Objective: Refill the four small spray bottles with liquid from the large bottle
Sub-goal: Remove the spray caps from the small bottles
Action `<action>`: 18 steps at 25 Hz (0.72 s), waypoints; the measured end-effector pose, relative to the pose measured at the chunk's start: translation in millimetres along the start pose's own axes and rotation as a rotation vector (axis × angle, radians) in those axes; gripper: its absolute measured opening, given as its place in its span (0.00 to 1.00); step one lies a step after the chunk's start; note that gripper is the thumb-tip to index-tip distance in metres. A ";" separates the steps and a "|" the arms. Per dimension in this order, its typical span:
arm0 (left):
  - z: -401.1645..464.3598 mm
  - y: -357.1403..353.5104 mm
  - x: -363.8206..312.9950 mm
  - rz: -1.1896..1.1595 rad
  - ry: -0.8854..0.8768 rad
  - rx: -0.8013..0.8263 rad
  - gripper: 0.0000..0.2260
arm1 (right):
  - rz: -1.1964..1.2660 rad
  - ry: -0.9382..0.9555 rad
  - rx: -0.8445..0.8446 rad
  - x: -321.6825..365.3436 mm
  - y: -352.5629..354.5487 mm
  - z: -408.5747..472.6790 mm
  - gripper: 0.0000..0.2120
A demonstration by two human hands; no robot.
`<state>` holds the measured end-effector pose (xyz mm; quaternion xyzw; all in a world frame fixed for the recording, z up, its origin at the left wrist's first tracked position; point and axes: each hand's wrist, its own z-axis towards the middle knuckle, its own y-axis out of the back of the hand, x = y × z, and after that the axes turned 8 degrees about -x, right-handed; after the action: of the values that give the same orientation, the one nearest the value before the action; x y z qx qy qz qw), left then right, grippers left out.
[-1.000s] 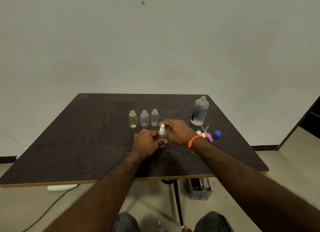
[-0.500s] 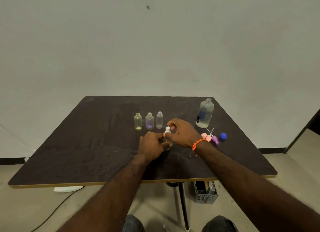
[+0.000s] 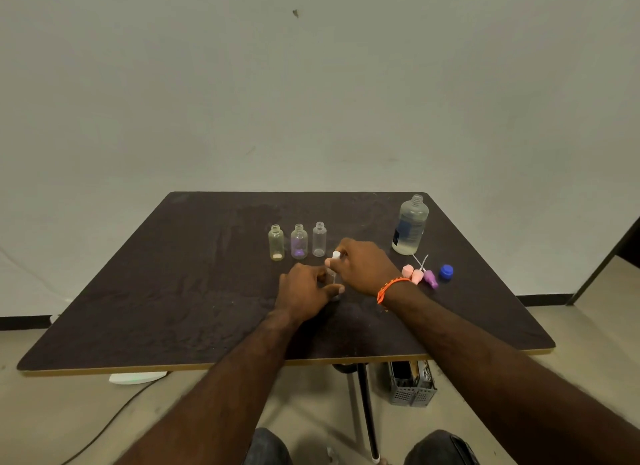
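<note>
Fourth spray bottle (image 3: 333,280) stands upright, axis vertical — left hand (image 3: 304,291) grips its body; right hand (image 3: 363,268) fingers pinch white sprayer top (image 3: 336,255) directly above — twist-off likely next.

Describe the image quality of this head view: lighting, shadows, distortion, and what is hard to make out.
Head view: dim, even lighting, only soft shadows under the hands. Wide-angle lens bows the dark rectangular table edges. The clear small spray bottle with white pump is mostly hidden between left hand and right hand; the three open small clear bottles look faint.
</note>
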<state>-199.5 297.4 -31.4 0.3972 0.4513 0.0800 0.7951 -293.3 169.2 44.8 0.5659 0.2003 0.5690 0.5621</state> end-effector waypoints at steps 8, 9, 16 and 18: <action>-2.5 1.2 -1.3 0.029 -0.010 0.001 0.11 | -0.062 0.023 -0.018 10.3 -0.6 0.9 0.19; -3.2 1.6 -1.8 0.036 -0.009 0.002 0.11 | -0.074 0.043 0.001 9.8 -1.0 2.0 0.15; -2.6 -0.9 -0.4 0.025 -0.001 -0.012 0.13 | -0.055 0.049 -0.023 5.9 1.2 -2.2 0.18; -2.5 -2.2 0.1 0.029 0.000 -0.009 0.11 | -0.077 0.051 0.009 0.7 -0.7 -2.1 0.13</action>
<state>-201.9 297.4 -33.7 0.4000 0.4450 0.0937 0.7957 -294.6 170.9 44.0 0.5454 0.2387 0.5602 0.5759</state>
